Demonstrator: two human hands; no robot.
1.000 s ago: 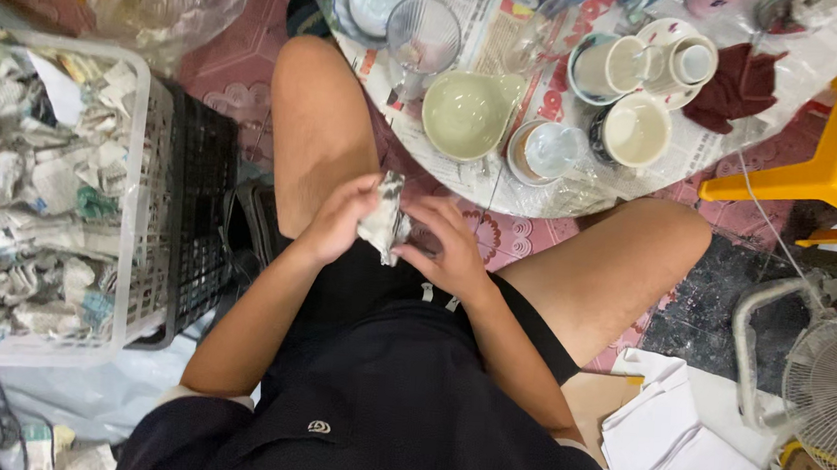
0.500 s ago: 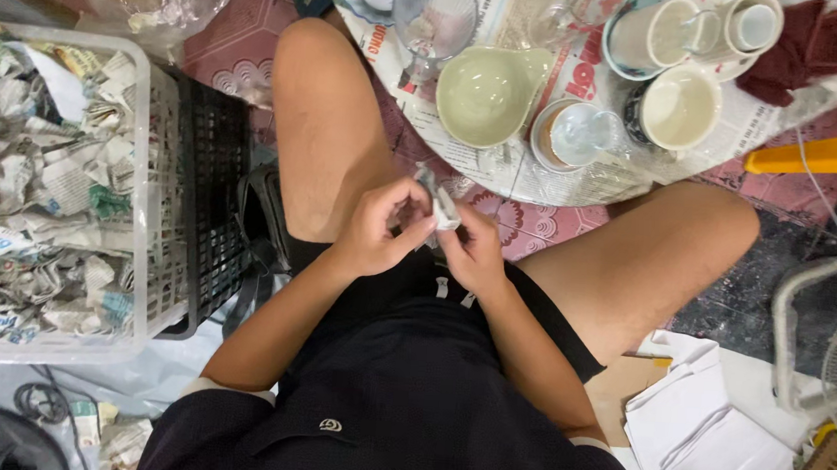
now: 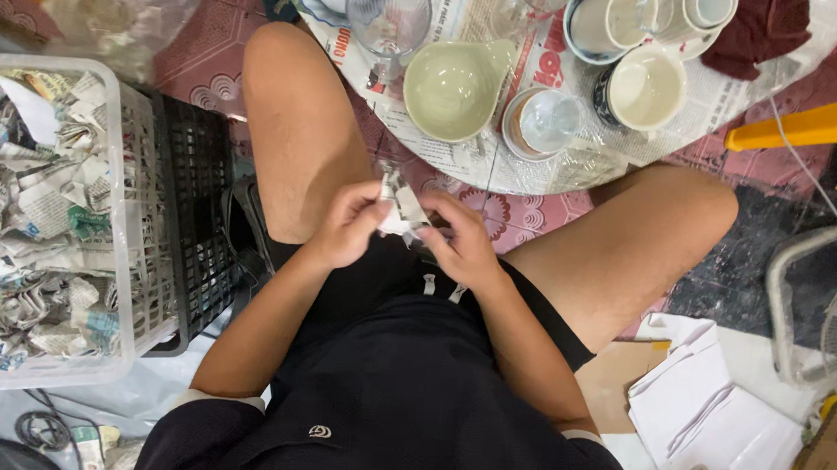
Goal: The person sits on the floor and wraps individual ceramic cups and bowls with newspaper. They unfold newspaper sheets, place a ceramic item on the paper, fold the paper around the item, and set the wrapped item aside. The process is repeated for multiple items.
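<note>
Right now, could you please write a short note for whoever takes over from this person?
Left hand and right hand together grip a small newspaper-wrapped bundle over the lap.
White basket of crumpled newspaper sits at the person's left.
Pale green bowl, glass and cups already stand unwrapped on the newspaper-covered table.
The bundle is still partly wrapped; I can't tell what is inside.

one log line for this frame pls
left hand: holds paper-wrapped piece | right hand: on same piece | position: over lap | nearby: pale green bowl, white basket of crumpled newspaper
</note>
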